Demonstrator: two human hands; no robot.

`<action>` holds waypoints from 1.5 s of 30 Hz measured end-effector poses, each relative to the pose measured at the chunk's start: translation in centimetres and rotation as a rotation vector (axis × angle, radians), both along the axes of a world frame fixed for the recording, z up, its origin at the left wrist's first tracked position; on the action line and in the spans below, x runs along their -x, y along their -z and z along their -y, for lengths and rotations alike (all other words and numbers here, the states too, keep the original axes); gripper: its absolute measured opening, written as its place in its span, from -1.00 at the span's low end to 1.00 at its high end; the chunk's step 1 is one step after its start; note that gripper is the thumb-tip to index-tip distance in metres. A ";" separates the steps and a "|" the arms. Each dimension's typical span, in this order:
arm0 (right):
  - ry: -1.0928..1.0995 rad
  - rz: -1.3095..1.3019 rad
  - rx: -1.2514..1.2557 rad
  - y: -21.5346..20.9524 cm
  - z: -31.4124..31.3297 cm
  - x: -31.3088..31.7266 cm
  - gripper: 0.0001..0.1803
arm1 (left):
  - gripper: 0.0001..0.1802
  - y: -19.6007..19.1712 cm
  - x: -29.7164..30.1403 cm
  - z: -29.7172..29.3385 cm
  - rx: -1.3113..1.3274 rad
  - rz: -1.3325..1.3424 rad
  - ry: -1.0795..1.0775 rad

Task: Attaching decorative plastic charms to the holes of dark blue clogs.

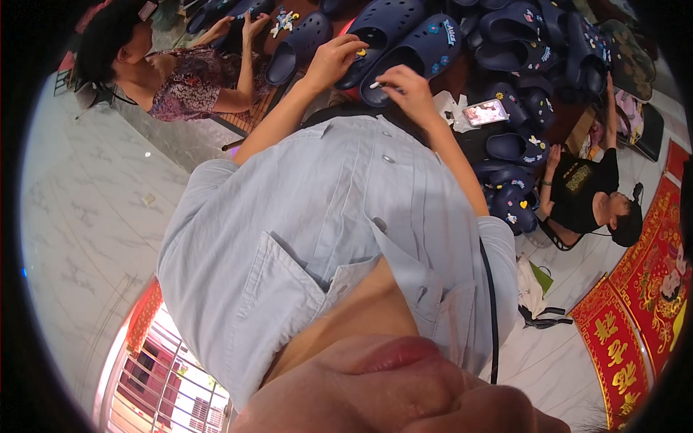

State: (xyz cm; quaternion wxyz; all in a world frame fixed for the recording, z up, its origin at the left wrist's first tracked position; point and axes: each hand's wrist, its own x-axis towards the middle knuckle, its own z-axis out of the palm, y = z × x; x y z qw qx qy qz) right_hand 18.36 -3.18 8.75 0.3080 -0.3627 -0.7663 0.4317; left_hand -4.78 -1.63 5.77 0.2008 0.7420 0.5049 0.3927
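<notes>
Two navy-blue clogs with holes in their tops lie in front of me, the left clog [393, 20] and the right clog [426, 45]. Light-blue charms [449, 32] decorate the right one. Over the left clog's opening, my left hand [336, 61] is closed, with a small yellow charm [361, 53] at its fingertips. A small white piece [375, 85] is pinched between the thumb and finger of my right hand [409, 90], just above the right clog's heel end. Another navy clog [299, 47] lies to the left of my left hand.
Many more navy clogs [509, 29] are heaped at the right. A lit phone [485, 112] lies by white paper near my right forearm. One co-worker [180, 79] handles clogs at the left; another person [588, 184] reaches toward the heap from the right.
</notes>
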 end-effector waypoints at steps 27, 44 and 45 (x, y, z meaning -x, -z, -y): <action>0.169 0.288 -0.444 2.1 -11.4 -3.7 -0.86 | -0.57 4.9 -4.9 -1.4 -0.040 -0.357 0.157; 0.222 0.334 -0.333 2.3 -10.5 -4.1 -0.73 | -0.57 4.3 -4.5 -1.4 -0.079 -0.393 0.174; 0.352 0.193 -0.293 2.1 -9.7 -4.3 -0.74 | -0.57 4.0 -4.2 -1.3 -0.074 -0.400 0.210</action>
